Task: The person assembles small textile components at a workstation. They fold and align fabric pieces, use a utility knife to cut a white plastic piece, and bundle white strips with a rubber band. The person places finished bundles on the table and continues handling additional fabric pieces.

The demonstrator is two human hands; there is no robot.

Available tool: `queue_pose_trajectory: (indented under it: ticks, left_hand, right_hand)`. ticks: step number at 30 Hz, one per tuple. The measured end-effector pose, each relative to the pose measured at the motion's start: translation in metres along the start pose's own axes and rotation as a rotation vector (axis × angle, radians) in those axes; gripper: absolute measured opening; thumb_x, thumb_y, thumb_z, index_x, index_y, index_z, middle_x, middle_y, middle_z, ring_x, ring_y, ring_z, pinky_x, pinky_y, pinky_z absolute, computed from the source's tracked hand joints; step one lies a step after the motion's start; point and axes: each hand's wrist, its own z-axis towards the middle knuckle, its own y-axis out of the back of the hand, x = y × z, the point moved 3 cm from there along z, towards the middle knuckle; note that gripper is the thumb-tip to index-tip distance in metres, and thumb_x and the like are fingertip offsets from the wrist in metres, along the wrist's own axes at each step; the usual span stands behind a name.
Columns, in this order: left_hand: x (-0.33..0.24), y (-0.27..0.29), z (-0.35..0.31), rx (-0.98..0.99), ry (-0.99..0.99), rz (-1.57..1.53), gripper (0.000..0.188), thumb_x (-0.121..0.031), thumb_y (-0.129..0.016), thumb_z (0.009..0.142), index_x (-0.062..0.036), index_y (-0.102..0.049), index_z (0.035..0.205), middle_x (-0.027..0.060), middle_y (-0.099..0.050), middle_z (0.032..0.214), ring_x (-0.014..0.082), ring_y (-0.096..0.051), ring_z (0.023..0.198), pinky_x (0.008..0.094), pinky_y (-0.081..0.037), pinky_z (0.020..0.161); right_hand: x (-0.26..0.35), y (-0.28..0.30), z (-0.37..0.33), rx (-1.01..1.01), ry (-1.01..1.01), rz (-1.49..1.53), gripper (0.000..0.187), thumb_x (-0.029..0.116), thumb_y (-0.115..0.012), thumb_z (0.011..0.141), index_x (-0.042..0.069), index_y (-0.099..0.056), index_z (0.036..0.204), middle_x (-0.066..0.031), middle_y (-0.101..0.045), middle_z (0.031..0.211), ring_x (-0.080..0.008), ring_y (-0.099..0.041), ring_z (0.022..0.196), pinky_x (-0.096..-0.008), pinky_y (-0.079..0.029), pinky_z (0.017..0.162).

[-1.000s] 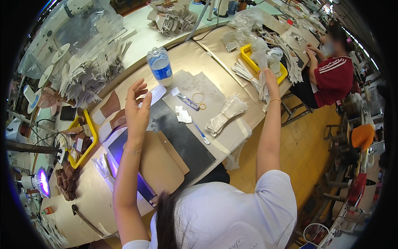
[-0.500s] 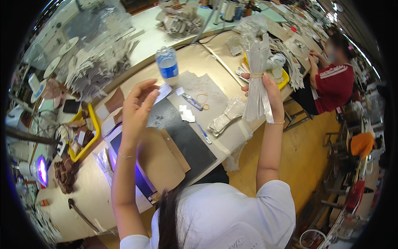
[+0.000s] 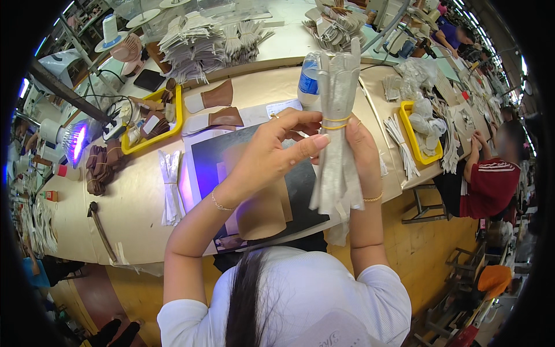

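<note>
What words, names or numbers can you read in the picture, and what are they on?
Bottle with a blue label: printing partly hidden, too small to read.
White paper beside the bottle: its marks are too small to read.
White shirt: faint lettering near the picture's lower edge; I won't copy it out.

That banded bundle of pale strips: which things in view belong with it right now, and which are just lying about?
In hand:
bundle of pale strips, held by the right hand
yellow band around it
left hand, fingers close to the band

Apparently just lying about:
water bottle, partly hidden by the bundle
hammer-like tool
left yellow tray
right yellow tray
</note>
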Motion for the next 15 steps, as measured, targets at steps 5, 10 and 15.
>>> queue_pose_trajectory:
  ticks: [5, 10, 15]
  left_hand:
    - [0.003, 0.002, -0.005, -0.056, 0.038, -0.074, 0.045, -0.027, -0.066, 0.093, 0.0024, -0.054, 0.125, 0.0096, -0.061, 0.116, 0.0168, -0.057, 0.107, 0.0318, -0.043, 0.096]
    - [0.001, 0.001, -0.010, -0.040, 0.093, -0.211, 0.053, -0.028, -0.063, 0.095, 0.0024, -0.045, 0.134, 0.0125, -0.052, 0.132, 0.0187, -0.049, 0.122, 0.0335, -0.038, 0.105]
    - [-0.004, -0.005, -0.022, -0.010, 0.067, -0.281, 0.060, -0.033, -0.053, 0.099, 0.0024, -0.033, 0.143, 0.0141, -0.043, 0.143, 0.0211, -0.041, 0.132, 0.0349, -0.033, 0.110]
  right_hand:
    - [-0.005, -0.011, 0.004, -0.100, 0.369, -0.632, 0.042, 0.023, -0.053, 0.099, 0.001, -0.052, 0.134, -0.0077, -0.054, 0.105, -0.0132, -0.053, 0.092, -0.0248, -0.044, 0.079]
    - [0.001, -0.035, -0.005, -0.225, 0.485, -1.003, 0.050, 0.013, -0.062, 0.092, 0.006, -0.050, 0.139, -0.0109, -0.049, 0.103, -0.0184, -0.053, 0.084, -0.0282, -0.046, 0.075]
    - [-0.004, -0.053, -0.009, -0.216, 0.688, -1.292, 0.059, 0.004, -0.067, 0.083, 0.008, -0.051, 0.139, -0.0115, -0.047, 0.107, -0.0239, -0.050, 0.093, -0.0325, -0.045, 0.081]
